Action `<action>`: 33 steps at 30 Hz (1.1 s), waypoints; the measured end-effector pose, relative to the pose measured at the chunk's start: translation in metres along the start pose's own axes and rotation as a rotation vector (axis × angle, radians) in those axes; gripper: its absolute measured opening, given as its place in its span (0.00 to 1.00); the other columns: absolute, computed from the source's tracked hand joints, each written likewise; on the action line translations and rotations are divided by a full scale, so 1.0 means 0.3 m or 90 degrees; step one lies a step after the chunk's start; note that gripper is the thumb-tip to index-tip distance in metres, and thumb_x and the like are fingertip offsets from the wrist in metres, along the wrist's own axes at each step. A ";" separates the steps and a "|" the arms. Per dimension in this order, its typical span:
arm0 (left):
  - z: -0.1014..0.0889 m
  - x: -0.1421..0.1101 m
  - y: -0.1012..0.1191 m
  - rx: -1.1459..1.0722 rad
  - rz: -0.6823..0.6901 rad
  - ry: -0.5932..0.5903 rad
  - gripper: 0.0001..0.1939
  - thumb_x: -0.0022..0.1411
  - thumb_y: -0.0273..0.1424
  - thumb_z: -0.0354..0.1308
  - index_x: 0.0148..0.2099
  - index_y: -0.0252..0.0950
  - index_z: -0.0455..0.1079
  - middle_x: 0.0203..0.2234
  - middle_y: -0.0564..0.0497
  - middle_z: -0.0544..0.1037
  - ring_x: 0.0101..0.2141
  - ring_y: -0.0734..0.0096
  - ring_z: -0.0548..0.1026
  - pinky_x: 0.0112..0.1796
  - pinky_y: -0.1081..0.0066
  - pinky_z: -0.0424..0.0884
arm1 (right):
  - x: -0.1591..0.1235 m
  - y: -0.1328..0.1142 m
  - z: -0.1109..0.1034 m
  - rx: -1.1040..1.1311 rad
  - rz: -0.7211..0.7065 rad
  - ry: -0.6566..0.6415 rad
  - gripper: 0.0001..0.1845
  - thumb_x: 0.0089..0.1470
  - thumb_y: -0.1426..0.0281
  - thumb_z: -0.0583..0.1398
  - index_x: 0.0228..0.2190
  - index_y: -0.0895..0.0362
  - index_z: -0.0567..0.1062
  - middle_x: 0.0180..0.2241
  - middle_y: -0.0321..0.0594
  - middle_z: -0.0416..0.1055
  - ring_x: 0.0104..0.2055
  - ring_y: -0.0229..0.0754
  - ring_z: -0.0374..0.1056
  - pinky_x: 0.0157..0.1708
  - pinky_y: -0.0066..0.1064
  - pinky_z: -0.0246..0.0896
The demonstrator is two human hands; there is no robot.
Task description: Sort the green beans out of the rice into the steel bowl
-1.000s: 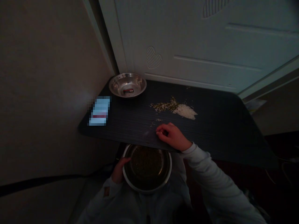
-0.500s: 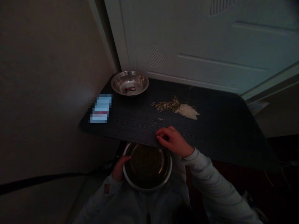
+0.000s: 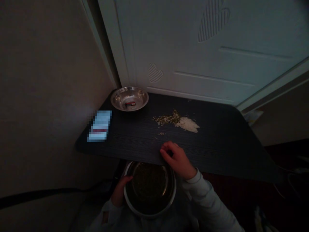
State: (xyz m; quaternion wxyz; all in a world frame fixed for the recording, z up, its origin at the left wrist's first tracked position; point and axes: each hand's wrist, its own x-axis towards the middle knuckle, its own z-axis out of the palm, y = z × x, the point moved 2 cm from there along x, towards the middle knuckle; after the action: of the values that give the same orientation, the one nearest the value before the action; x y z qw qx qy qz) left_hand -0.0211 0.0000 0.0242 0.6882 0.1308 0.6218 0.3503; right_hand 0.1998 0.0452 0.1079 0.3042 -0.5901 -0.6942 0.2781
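Note:
My left hand grips the left rim of a metal bowl holding dark grains, held below the near edge of the dark table. At that edge, just above the bowl's right rim, my right hand rests with its fingers curled together; what they hold, if anything, is too small to make out. Further back on the table lies a small heap of white rice touching a scatter of greenish grains. A few stray grains lie between the heap and my right hand.
An empty steel bowl stands at the table's back left corner. A flat pale packet lies near the left edge. A white panelled door stands behind the table and a wall to the left. The room is dim.
My right hand has slid from the tabletop back toward the near edge, over the bowl's rim. The view shifted down a little. The left hand keeps its hold on the bowl.

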 end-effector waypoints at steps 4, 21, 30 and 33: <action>0.008 -0.005 0.010 0.051 0.001 0.015 0.07 0.29 0.35 0.65 0.14 0.39 0.72 0.17 0.49 0.77 0.29 0.54 0.75 0.40 0.58 0.66 | 0.007 0.001 0.014 -0.031 0.026 0.040 0.05 0.53 0.68 0.54 0.28 0.55 0.67 0.24 0.36 0.69 0.29 0.39 0.63 0.31 0.31 0.56; -0.004 0.007 -0.018 0.035 -0.062 -0.021 0.07 0.35 0.35 0.63 0.17 0.37 0.71 0.18 0.47 0.78 0.35 0.50 0.75 0.41 0.59 0.67 | -0.008 0.071 -0.020 -0.009 0.165 0.178 0.07 0.52 0.65 0.54 0.26 0.55 0.66 0.24 0.37 0.69 0.29 0.41 0.64 0.31 0.31 0.55; -0.009 0.021 -0.024 0.053 -0.010 -0.006 0.08 0.31 0.36 0.64 0.15 0.37 0.71 0.18 0.49 0.77 0.33 0.54 0.74 0.40 0.60 0.66 | -0.011 0.081 -0.024 0.012 0.183 0.191 0.09 0.51 0.62 0.53 0.26 0.55 0.66 0.24 0.37 0.69 0.29 0.41 0.64 0.30 0.31 0.55; -0.013 0.029 -0.026 0.073 0.004 -0.014 0.08 0.31 0.37 0.63 0.16 0.37 0.72 0.18 0.48 0.76 0.33 0.52 0.73 0.41 0.59 0.65 | -0.014 0.085 -0.025 0.020 0.185 0.191 0.09 0.51 0.62 0.53 0.27 0.55 0.66 0.24 0.37 0.68 0.29 0.41 0.64 0.30 0.31 0.56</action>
State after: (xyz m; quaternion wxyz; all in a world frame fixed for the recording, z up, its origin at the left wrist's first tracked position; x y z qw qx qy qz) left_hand -0.0224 -0.0009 0.0121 0.6854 0.1761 0.6327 0.3144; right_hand 0.2224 0.0450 0.0933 0.3699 -0.7138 -0.5446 0.2388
